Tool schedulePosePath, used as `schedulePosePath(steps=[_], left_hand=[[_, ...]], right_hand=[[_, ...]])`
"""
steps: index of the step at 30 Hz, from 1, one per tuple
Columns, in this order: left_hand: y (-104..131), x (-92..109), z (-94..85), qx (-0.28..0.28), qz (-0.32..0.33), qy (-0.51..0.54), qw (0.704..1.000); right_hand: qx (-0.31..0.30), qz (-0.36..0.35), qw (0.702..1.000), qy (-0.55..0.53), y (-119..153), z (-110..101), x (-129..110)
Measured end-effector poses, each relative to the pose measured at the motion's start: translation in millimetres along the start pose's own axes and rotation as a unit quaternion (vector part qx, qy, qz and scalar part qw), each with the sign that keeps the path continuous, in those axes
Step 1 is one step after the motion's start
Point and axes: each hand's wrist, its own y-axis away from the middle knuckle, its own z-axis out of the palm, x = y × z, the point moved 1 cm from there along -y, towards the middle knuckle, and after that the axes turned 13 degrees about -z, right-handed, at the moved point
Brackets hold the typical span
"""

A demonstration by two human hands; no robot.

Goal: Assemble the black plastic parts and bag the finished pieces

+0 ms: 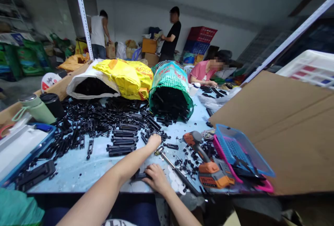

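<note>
in the lower centre of the frame, a black part [140, 176] is held near the edge of the table [74, 170], its end pinched between the thumb and fingers of the right hand [157, 179]. above it, the left hand [154, 141] is placed by small black pieces [165, 136], its fingers curled; whether anything is gripped cannot be told. a tool with a black handle [180, 176] is laid just right of both hands, near an orange drill [212, 175]. at centre left, black bars [122, 140] are lined up in a stack.
</note>
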Motion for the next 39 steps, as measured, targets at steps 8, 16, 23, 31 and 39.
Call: schedulePosePath(steps=[8, 16, 23, 31, 39], left_hand=[[20, -14, -2.1, 0.004, 0.004, 0.057, 0.998], [99, -105, -41.9, 0.118, -0.076, 0.26, 0.955], [180, -176, -46.6, 0.198, -0.224, 0.449, 0.842], [228, -196, -30.5, 0.148, -0.284, 0.577, 0.751], [237, -184, -26.6, 0.132, -0.279, 0.478, 0.822]], right_hand=[[-0.016, 0.018, 1.0, 0.003, -5, -8, -6], [-0.076, 0.026, 0.997, 0.004, -18, -19, -10], [-0.125, -0.002, 0.992, -0.03, -45, -44, -1], [-0.004, 0.312, 0.949, 0.055, -100, -80, 93], [-0.027, 0.42, 0.905, 0.059, -117, -73, 158]])
